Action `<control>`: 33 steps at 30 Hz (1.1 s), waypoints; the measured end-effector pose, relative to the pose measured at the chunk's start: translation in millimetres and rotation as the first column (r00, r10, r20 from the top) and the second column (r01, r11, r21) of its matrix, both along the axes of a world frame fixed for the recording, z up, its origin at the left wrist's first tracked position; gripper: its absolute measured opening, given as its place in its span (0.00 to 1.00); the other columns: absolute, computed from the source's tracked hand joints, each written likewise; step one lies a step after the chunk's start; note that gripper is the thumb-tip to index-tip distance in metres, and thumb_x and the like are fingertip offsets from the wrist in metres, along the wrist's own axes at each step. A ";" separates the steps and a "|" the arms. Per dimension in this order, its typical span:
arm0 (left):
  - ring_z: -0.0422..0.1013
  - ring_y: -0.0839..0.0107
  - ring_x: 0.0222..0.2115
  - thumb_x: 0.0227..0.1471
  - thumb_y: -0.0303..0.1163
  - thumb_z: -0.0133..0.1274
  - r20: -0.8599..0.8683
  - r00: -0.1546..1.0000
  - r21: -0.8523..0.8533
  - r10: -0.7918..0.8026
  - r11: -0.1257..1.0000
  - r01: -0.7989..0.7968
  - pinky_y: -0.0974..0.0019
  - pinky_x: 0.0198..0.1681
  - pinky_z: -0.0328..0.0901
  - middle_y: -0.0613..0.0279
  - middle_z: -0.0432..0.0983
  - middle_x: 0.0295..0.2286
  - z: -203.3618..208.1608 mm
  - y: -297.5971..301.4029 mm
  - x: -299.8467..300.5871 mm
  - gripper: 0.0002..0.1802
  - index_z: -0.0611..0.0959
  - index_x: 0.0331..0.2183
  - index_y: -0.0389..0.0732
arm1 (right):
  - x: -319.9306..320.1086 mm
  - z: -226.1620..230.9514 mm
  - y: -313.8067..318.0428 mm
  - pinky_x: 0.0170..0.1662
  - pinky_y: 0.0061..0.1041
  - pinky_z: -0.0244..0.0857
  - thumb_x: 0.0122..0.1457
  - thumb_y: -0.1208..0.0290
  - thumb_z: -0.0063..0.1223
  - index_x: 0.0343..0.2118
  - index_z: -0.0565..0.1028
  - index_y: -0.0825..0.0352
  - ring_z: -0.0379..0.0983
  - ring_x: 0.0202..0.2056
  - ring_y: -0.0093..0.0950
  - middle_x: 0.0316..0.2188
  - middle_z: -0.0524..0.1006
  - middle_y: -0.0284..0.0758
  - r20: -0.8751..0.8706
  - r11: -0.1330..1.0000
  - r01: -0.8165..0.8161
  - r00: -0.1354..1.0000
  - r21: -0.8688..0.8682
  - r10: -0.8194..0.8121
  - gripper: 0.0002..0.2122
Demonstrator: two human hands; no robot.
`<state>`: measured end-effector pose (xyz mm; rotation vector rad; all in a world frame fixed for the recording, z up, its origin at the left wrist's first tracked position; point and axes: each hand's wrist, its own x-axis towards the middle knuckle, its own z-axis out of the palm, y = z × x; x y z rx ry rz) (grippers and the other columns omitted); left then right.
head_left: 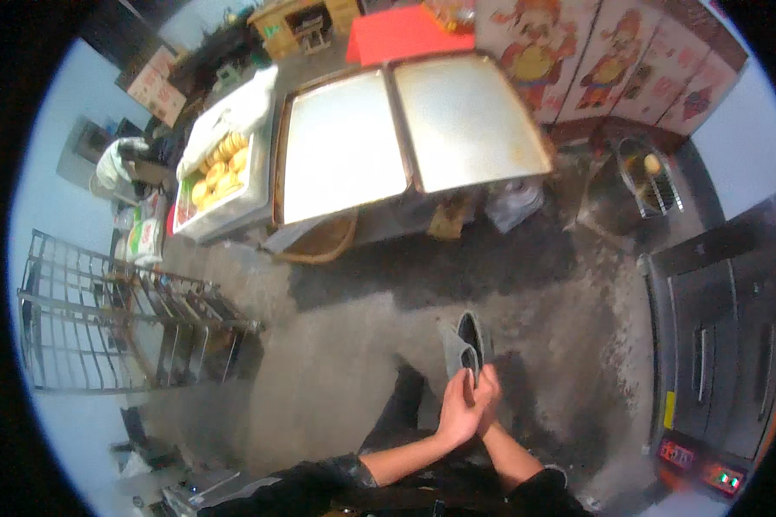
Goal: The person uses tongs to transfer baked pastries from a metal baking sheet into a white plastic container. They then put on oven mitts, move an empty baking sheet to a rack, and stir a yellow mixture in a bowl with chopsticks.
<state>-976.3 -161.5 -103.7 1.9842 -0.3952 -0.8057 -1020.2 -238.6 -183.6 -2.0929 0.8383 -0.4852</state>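
Note:
In front of my body I hold a grey-green piece of thick cloth (453, 351), folded, with dark openings at its far end like the cuff of a mitt; its exact kind is unclear. My left hand (459, 415) is closed at its near end, thumb on top. Pressed against it, my right hand (489, 398) is closed on the same cloth from the right side. The fingers partly hide one another and the cloth's near end.
Ahead, a table bears two metal baking trays (345, 142) (470, 121) and a white bin (224, 211) of round yellow buns. A wire rack (69, 319) stands left, a deck oven (724, 336) right. A wire basket (651, 185) sits at the far right.

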 end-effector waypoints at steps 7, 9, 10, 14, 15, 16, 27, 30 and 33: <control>0.71 0.42 0.52 0.50 0.46 0.60 0.092 0.995 0.053 -0.026 0.998 0.022 0.54 0.55 0.65 0.37 0.75 0.47 26.0 -56.8 -31.9 0.38 0.71 0.54 0.28 | -60.3 19.5 -28.0 0.40 0.32 0.67 0.66 0.67 0.46 0.34 0.71 0.64 0.72 0.35 0.32 0.33 0.74 0.33 0.286 0.874 -0.093 0.957 0.477 -0.054 0.07; 0.72 0.44 0.51 0.49 0.47 0.60 -0.055 0.995 0.056 0.078 0.996 -0.074 0.53 0.54 0.66 0.38 0.76 0.47 30.7 -64.5 -33.1 0.38 0.72 0.53 0.27 | -68.9 22.5 -34.7 0.40 0.36 0.69 0.61 0.67 0.52 0.33 0.73 0.65 0.75 0.36 0.38 0.35 0.77 0.38 0.001 0.992 -0.087 0.996 0.092 0.088 0.07; 0.73 0.46 0.50 0.50 0.46 0.60 -0.122 0.985 0.090 0.122 0.990 -0.112 0.53 0.53 0.67 0.38 0.76 0.48 33.0 -66.9 -31.9 0.38 0.72 0.53 0.27 | -68.3 24.0 -37.7 0.40 0.37 0.70 0.58 0.67 0.55 0.33 0.74 0.66 0.76 0.37 0.41 0.36 0.78 0.40 -0.221 0.994 -0.092 0.972 -0.065 0.076 0.07; 0.77 0.55 0.43 0.51 0.45 0.59 -0.203 0.947 0.178 0.250 0.960 -0.215 0.55 0.46 0.69 0.44 0.80 0.43 41.2 -73.9 -25.2 0.34 0.76 0.50 0.28 | -65.9 38.0 -47.8 0.35 0.43 0.71 0.46 0.68 0.64 0.25 0.78 0.68 0.77 0.36 0.43 0.25 0.78 0.43 0.170 0.946 -0.149 0.964 -0.287 0.203 0.09; 0.77 0.57 0.40 0.52 0.45 0.59 -0.270 0.931 0.160 0.244 0.965 -0.207 0.56 0.44 0.69 0.47 0.80 0.39 43.3 -74.7 -23.1 0.31 0.77 0.48 0.28 | -65.0 43.5 -50.4 0.35 0.44 0.71 0.46 0.67 0.64 0.24 0.77 0.69 0.77 0.36 0.43 0.25 0.78 0.43 0.082 0.926 -0.180 0.972 -0.333 0.219 0.10; 0.77 0.60 0.36 0.52 0.44 0.59 -0.346 0.910 0.149 0.230 0.971 -0.189 0.56 0.41 0.69 0.50 0.81 0.36 44.8 -75.2 -19.4 0.29 0.79 0.46 0.29 | -63.0 48.6 -49.8 0.35 0.44 0.71 0.47 0.66 0.65 0.24 0.77 0.70 0.77 0.35 0.44 0.24 0.78 0.44 -0.027 0.880 -0.260 0.962 -0.398 0.272 0.11; 0.74 0.51 0.41 0.54 0.41 0.52 -0.921 0.362 -0.120 0.146 0.776 -0.619 0.50 0.51 0.67 0.49 0.79 0.36 22.7 -80.2 50.2 0.15 0.81 0.33 0.38 | -32.6 109.2 -44.2 0.42 0.47 0.69 0.56 0.66 0.55 0.23 0.78 0.73 0.75 0.36 0.51 0.30 0.77 0.50 -0.037 0.935 -0.099 0.995 -0.340 0.092 0.13; 0.73 0.48 0.42 0.53 0.34 0.47 -0.947 0.311 -0.282 -0.077 0.660 -0.697 0.47 0.54 0.66 0.47 0.78 0.39 -5.6 -63.3 71.3 0.13 0.80 0.34 0.36 | -1.1 119.4 -54.1 0.43 0.47 0.69 0.56 0.64 0.55 0.23 0.79 0.73 0.74 0.37 0.50 0.31 0.77 0.49 -0.071 0.930 -0.100 0.994 -0.353 0.080 0.14; 0.73 0.47 0.43 0.54 0.33 0.45 -0.948 0.316 -0.210 0.039 0.669 -0.713 0.46 0.55 0.66 0.46 0.77 0.41 -18.5 -64.7 87.8 0.14 0.78 0.38 0.35 | 35.3 135.6 -59.9 0.43 0.47 0.69 0.57 0.64 0.54 0.24 0.79 0.72 0.74 0.37 0.50 0.31 0.77 0.48 -0.048 0.896 -0.140 0.990 -0.421 0.132 0.14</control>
